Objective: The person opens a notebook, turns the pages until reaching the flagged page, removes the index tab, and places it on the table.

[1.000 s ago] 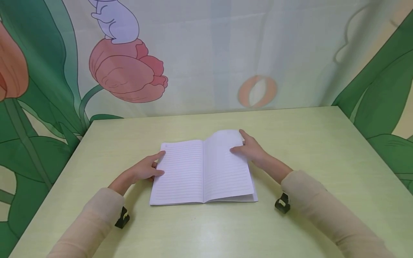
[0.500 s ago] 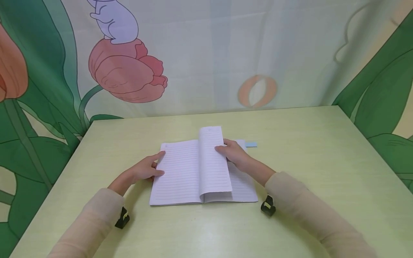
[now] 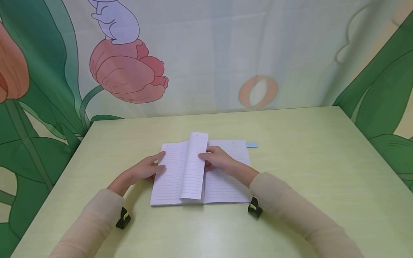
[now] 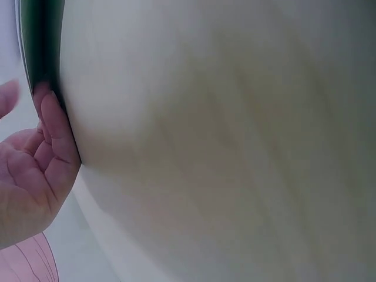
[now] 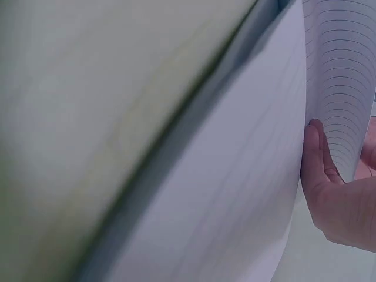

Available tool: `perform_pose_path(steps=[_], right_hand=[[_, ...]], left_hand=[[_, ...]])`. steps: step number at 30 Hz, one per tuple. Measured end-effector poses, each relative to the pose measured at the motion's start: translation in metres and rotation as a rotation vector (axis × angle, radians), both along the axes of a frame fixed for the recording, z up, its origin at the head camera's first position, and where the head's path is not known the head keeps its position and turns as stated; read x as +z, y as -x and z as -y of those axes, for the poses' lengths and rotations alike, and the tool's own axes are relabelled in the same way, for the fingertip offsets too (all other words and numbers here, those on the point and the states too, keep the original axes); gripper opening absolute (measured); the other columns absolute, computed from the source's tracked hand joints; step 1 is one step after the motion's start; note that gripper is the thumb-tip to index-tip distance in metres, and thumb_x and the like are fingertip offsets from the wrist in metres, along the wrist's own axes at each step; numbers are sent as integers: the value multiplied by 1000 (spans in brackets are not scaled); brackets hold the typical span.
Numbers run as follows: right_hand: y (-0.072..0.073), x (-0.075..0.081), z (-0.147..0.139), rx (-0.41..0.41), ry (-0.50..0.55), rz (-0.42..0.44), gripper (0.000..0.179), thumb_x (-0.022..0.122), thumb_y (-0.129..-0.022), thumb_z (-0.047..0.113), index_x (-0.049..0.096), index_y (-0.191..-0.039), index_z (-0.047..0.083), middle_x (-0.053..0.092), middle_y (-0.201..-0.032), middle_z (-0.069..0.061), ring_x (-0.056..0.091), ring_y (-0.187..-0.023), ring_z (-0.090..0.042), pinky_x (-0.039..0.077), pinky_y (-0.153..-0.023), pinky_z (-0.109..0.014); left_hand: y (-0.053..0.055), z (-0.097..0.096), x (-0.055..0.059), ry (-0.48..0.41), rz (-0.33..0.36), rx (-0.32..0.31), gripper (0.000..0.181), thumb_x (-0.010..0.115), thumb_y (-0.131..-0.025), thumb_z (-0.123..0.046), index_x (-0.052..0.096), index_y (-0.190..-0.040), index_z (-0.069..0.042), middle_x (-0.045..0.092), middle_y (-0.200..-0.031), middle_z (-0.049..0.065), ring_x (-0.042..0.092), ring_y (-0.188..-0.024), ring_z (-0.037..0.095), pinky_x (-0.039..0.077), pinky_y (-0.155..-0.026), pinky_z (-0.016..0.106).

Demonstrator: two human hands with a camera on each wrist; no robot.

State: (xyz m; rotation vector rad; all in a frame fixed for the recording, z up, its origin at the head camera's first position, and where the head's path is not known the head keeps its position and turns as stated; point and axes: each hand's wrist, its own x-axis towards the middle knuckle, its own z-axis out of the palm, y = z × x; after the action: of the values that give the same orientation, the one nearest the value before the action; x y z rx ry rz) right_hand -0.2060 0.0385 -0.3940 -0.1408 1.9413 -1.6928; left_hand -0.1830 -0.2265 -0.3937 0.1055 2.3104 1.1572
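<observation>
A lined notebook (image 3: 227,186) lies spread on the table, a page (image 3: 193,172) standing up and curling leftward over its left half. My right hand (image 3: 222,160) pinches that page by its outer edge, thumb on the near face. In the right wrist view the fingers of the right hand (image 5: 341,202) are behind the lined page (image 5: 343,76). At the notebook's left edge, my left hand (image 3: 143,169) keeps hold, thumb and index finger on top. The left wrist view has other fingers of the left hand (image 4: 41,164) curled under the dark green cover (image 4: 42,47).
A pale blue tab (image 3: 251,144) sticks out at the notebook's upper right. The light wooden table (image 3: 300,143) extends around the notebook. Behind its far edge hangs a printed curtain (image 3: 200,71). A small black device (image 3: 255,208) sits below each sleeve cuff.
My right hand has carried the page from the right side leftward past the spine, uncovering the right-hand page and the blue tab. The left hand has stayed at the left edge.
</observation>
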Motion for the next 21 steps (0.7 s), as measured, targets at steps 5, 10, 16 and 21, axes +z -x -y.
perform_pose_path(steps=[5, 10, 16, 21], right_hand=[[-1, 2, 7, 27, -47, -15, 32, 57, -90, 17, 54, -114, -3, 65, -85, -12, 60, -71, -15, 51, -68, -31], [-2, 3, 10, 60, -100, -49, 31, 65, -85, 24, 57, -101, -1, 65, -84, -10, 60, -73, -15, 51, -67, -30], [-3, 3, 11, 135, -137, -99, 40, 66, -83, 30, 58, -109, 0, 66, -91, -10, 59, -73, -16, 50, -68, -29], [-5, 4, 10, 167, -159, -114, 43, 66, -83, 30, 57, -113, 0, 65, -90, -9, 57, -71, -16, 49, -69, -28]], left_hand=[[1, 0, 0, 6, 31, 56, 58, 27, -97, -48, 40, -130, -2, 44, -65, 7, 45, -55, 18, 39, -54, 28], [2, 0, 3, 6, 53, 94, 74, 17, -90, -65, 49, -97, 1, 51, -69, 8, 50, -61, 19, 43, -57, 29], [2, 1, 3, -9, 94, 117, 84, 13, -86, -70, 50, -102, 4, 49, -68, 7, 49, -62, 19, 44, -59, 30], [2, -1, 0, 5, 47, 68, 71, 44, -95, -38, 6, -147, -10, 55, -74, 9, 52, -61, 18, 44, -57, 30]])
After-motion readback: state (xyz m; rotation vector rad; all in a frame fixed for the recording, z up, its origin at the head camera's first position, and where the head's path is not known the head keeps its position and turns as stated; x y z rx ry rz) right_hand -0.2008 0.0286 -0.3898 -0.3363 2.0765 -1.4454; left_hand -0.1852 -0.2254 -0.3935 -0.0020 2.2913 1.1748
